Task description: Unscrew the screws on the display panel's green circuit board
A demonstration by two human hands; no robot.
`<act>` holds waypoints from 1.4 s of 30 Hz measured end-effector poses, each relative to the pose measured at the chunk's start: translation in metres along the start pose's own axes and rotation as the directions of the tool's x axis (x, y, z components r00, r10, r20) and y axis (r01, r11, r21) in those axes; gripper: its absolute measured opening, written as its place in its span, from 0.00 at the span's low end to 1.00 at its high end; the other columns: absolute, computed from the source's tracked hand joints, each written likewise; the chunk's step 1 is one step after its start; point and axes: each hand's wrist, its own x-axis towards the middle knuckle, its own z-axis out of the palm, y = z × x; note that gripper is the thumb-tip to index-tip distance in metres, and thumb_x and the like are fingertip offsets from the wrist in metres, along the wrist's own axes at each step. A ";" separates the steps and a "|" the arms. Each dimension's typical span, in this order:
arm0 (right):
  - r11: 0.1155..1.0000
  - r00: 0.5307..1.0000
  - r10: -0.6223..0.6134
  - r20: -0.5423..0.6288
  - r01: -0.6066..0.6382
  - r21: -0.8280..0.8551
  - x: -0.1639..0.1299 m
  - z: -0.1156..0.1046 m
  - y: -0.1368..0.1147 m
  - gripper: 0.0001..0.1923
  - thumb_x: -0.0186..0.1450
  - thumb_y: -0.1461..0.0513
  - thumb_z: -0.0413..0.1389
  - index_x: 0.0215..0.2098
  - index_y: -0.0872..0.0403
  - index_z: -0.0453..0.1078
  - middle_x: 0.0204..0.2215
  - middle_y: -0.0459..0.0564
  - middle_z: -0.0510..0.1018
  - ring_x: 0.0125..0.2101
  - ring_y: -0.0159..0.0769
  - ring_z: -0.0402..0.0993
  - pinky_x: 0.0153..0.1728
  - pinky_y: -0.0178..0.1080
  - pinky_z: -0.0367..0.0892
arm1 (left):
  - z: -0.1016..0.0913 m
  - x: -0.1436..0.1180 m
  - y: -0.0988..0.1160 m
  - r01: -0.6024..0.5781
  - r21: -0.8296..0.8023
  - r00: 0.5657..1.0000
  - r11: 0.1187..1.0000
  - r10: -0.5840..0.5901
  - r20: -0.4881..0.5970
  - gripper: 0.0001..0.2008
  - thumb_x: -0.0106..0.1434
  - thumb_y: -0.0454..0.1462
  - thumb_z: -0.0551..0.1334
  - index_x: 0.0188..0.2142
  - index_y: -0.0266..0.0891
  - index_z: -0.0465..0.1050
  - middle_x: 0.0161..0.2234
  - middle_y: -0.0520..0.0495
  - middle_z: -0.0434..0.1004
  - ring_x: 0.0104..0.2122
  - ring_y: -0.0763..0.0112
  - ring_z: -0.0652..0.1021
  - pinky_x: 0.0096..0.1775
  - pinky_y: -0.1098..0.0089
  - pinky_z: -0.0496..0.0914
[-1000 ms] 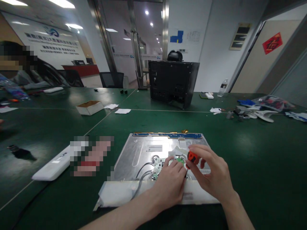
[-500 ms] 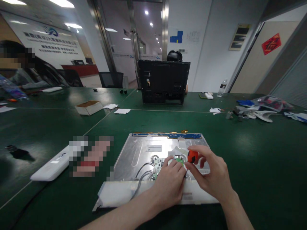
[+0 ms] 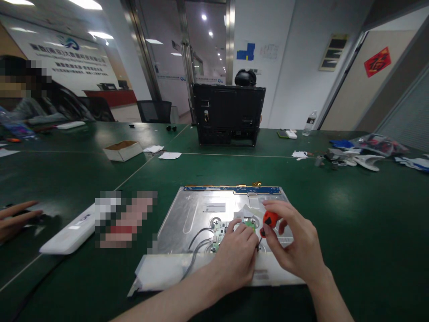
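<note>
My right hand (image 3: pixel 295 241) pinches the orange and black handle of a screwdriver (image 3: pixel 270 219) between thumb and fingers. Its thin shaft slants down and left toward a small circuit board (image 3: pixel 219 232); the tip is hidden behind my left hand. With fingers bent and close together, my left hand (image 3: pixel 237 250) presses on that board, its thumb side beside the shaft. The board is on the silver metal back of a display panel (image 3: pixel 181 219), which lies flat on the table. Grey cables (image 3: pixel 197 250) run from the board's left side over a whitish strip (image 3: pixel 167 268) along the panel's near edge.
A white power-strip-like bar (image 3: pixel 69 232) and a blurred-out pinkish item (image 3: pixel 129 221) lie left. Another person's hand (image 3: pixel 16 219) reaches in at far left. A black monitor housing (image 3: pixel 229 114) stands behind; an open box (image 3: pixel 123 150) and clutter (image 3: pixel 355 156) sit farther off.
The screwdriver's handle has tilted and my right fingers have shifted on it, showing more of the shaft. Another person's hand has come in at the left over a black object. My left hand stays put.
</note>
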 end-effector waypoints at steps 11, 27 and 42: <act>0.998 0.999 -0.027 -0.020 0.025 -0.063 0.002 -0.001 0.002 0.16 0.64 0.65 0.56 0.51 0.52 0.65 0.39 0.52 0.73 0.26 0.30 0.70 0.24 0.34 0.69 | 0.000 0.000 0.000 0.003 0.004 1.000 1.000 -0.003 -0.015 0.10 0.59 0.32 0.57 0.41 0.40 0.68 0.39 0.44 0.75 0.43 0.58 0.73 0.57 0.52 0.57; 0.998 0.999 -0.028 -0.014 0.028 -0.049 0.002 0.000 0.003 0.15 0.65 0.65 0.56 0.51 0.52 0.66 0.42 0.53 0.74 0.27 0.29 0.71 0.25 0.33 0.69 | -0.001 0.000 0.000 0.000 0.002 1.000 1.000 0.000 0.000 0.11 0.59 0.32 0.57 0.43 0.41 0.68 0.40 0.44 0.75 0.44 0.58 0.73 0.57 0.52 0.56; 0.999 1.000 -0.011 -0.007 0.010 -0.053 0.000 0.000 0.003 0.16 0.65 0.65 0.55 0.51 0.52 0.63 0.37 0.49 0.76 0.23 0.27 0.69 0.23 0.32 0.67 | 0.002 0.000 -0.001 -0.006 0.025 1.000 1.000 0.006 -0.009 0.10 0.60 0.33 0.57 0.42 0.40 0.69 0.40 0.44 0.74 0.44 0.58 0.73 0.57 0.52 0.56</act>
